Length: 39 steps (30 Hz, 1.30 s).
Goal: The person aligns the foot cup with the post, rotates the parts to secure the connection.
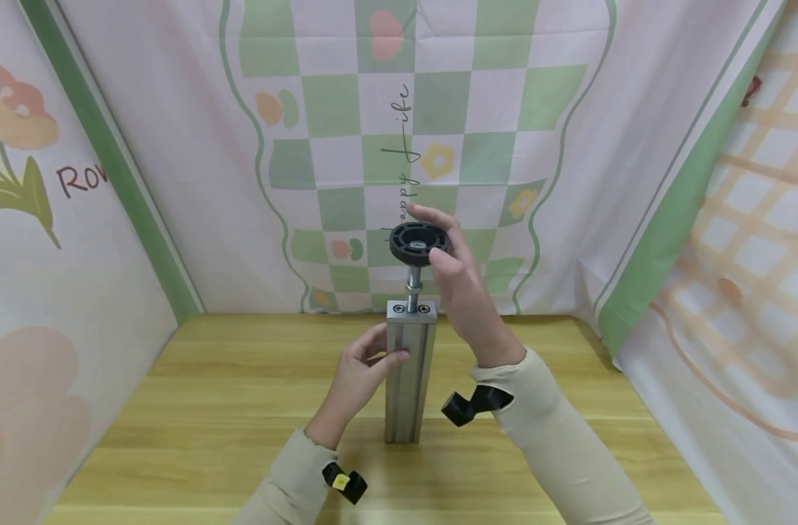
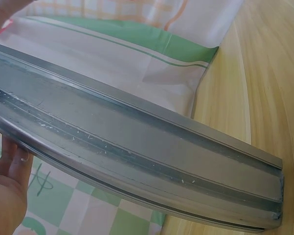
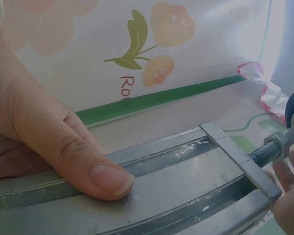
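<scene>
An aluminium profile [image 1: 409, 379] stands upright on the table, with grooves along its length and an end plate with two screws on top. From that plate rises a threaded rod with a nut [image 3: 280, 143], topped by a round black levelling foot [image 1: 412, 254], its cupped face up. My left hand [image 1: 359, 375] grips the profile below its upper end; the thumb [image 3: 107, 178] lies flat across the near face and the fingers go behind. My right hand [image 1: 460, 295] holds the foot at its right side, thumb at the near rim and fingers round the far side.
The wood-grain table [image 1: 254, 408] extends around the profile. A curtain with a green check print [image 1: 385, 146] hangs behind, and printed cloth walls [image 1: 64, 292] stand at both sides. Black wrist mounts [image 1: 474, 405] sit on both sleeves.
</scene>
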{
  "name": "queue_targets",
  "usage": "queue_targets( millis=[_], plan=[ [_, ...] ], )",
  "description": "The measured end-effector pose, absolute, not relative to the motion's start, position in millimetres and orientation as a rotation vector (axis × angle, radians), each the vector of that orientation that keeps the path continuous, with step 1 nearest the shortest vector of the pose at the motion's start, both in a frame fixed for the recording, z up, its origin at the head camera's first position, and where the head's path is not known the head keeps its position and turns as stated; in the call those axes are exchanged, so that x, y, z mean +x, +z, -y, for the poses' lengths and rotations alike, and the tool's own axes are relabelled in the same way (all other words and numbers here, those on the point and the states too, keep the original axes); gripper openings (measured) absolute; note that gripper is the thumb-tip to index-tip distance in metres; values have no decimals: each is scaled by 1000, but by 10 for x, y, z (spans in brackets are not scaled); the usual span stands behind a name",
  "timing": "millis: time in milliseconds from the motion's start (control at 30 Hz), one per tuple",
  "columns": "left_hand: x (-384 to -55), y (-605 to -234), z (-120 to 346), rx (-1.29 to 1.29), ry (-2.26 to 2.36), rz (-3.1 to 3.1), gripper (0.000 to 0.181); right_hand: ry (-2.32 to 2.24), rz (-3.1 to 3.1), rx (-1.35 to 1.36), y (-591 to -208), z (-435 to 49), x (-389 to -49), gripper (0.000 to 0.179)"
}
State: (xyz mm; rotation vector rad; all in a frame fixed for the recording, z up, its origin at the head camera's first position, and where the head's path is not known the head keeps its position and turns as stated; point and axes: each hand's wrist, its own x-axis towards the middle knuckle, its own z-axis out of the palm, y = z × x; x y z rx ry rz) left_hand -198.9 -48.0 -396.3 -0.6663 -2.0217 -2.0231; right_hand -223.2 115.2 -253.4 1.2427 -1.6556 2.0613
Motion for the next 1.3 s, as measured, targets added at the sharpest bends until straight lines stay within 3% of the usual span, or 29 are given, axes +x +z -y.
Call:
queue_targets(
  millis=[300, 867, 1100, 1300],
  plan=[
    [-2000, -3982, 484, -680, -2039, 2004, 39, 2247, 1534, 1327, -2518, -1144, -2243, 41],
    [-2024, -4011, 484, -688, -2029, 1996, 40, 2169, 1577, 1112, -2564, -1153, -2265, 30],
    [-2021, -4003, 489, -691, -2033, 2005, 40, 2094, 1609, 1043, -2536, -1136, -2233, 64],
    [-2020, -4003, 490, -684, -2032, 2014, 40, 1909, 1633, 1043, -2541, -1108, -2228, 65]
  ],
)
